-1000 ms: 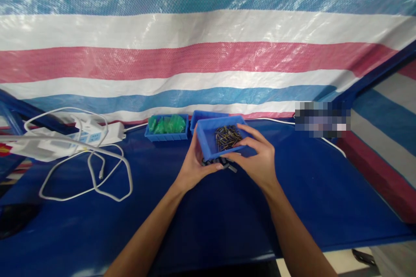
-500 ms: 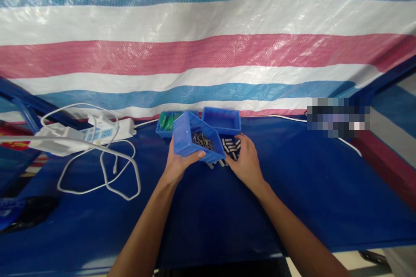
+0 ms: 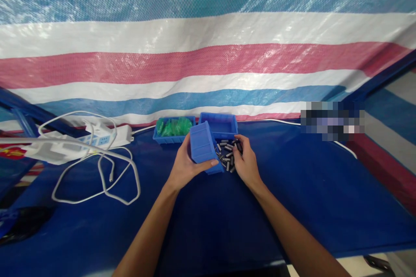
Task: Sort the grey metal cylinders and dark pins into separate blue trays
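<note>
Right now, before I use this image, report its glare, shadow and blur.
Head view: glare streaks the upper striped sheet; head view: the table darkens between the forearms; head view: the small metal parts beside the tilted blue bin look too soft for fine detail; head view: a pixelated patch hides whatever sits at right.

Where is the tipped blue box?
In the head view, the tipped blue box is near the middle, held in the left hand, just left of the small cylindrical pieces on the table.
</note>
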A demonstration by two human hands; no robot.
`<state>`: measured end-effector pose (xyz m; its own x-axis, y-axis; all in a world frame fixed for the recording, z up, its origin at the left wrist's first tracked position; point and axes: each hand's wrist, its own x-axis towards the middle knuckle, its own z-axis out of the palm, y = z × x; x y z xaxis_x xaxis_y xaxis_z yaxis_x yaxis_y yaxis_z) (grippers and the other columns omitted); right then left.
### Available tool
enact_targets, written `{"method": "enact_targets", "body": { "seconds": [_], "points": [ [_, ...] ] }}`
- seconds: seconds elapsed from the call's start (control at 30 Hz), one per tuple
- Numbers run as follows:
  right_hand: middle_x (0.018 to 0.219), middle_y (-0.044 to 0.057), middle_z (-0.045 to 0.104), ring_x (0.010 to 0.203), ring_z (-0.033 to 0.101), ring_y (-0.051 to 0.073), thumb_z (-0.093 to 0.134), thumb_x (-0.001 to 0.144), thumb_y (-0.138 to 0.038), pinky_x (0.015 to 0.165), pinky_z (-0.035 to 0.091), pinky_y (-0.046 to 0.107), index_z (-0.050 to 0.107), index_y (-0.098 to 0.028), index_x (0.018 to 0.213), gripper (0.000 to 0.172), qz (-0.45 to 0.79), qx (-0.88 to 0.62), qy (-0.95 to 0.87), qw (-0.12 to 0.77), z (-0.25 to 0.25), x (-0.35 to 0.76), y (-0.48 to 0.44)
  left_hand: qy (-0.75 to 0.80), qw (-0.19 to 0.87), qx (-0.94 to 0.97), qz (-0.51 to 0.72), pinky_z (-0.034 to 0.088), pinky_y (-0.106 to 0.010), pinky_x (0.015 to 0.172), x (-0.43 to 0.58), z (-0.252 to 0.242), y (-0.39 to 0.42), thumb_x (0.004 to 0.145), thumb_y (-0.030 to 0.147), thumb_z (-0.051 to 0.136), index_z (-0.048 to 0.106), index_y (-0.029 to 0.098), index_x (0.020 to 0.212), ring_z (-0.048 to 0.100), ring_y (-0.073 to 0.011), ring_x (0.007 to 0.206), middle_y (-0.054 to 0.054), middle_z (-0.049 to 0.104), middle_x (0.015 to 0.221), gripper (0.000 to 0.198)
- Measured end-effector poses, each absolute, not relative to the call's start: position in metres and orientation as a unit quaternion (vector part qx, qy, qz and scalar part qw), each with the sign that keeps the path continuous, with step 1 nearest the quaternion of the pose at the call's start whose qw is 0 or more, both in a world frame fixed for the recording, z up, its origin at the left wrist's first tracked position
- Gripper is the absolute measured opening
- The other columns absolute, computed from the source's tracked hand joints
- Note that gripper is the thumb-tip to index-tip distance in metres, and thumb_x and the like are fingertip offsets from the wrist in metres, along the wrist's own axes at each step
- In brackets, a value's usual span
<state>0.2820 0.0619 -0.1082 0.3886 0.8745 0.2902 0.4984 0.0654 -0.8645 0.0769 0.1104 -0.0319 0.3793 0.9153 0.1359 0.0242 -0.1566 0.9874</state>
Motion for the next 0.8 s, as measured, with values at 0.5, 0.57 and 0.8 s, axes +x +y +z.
{"method": "enact_targets", "body": {
  "seconds": [0.5,0.57,0.8],
  "points": [
    [0.113,0.006,0.073,0.070,0.067,0.014,0.069,0.095,-0.025,0.064,0.058,0.030,0.065,-0.028,0.134,0.039,0.399,-0.407,-0.578,0.583,-0.066,0.309,0.036,0.372,0.390,0.771,0.339,0.056,-0.049,0.102,0.096,-0.002,0.128,0.064,0.050,0.094,0.044,0.019,0.155,0.069,-0.0345,0.118,-0.015,0.070,0.132,0.108],
    [0.106,0.005,0.074,0.071,0.069,0.015,0.072,0.093,-0.029,0.064,0.060,0.030,0.066,-0.027,0.131,0.038,0.427,-0.407,-0.561,0.581,-0.067,0.305,0.037,0.371,0.380,0.778,0.336,0.056,-0.049,0.102,0.098,0.001,0.130,0.065,0.051,0.093,0.046,0.019,0.153,0.070,-0.0342,0.116,-0.014,0.071,0.130,0.104],
    [0.073,0.001,0.073,0.064,0.070,0.018,0.081,0.087,-0.039,0.061,0.059,0.031,0.071,-0.022,0.103,0.025,0.498,-0.442,-0.499,0.555,-0.061,0.285,0.040,0.372,0.328,0.807,0.320,0.054,-0.052,0.101,0.114,0.011,0.133,0.067,0.058,0.090,0.049,0.018,0.152,0.068,-0.0391,0.119,-0.017,0.071,0.131,0.102]
  ]
}}
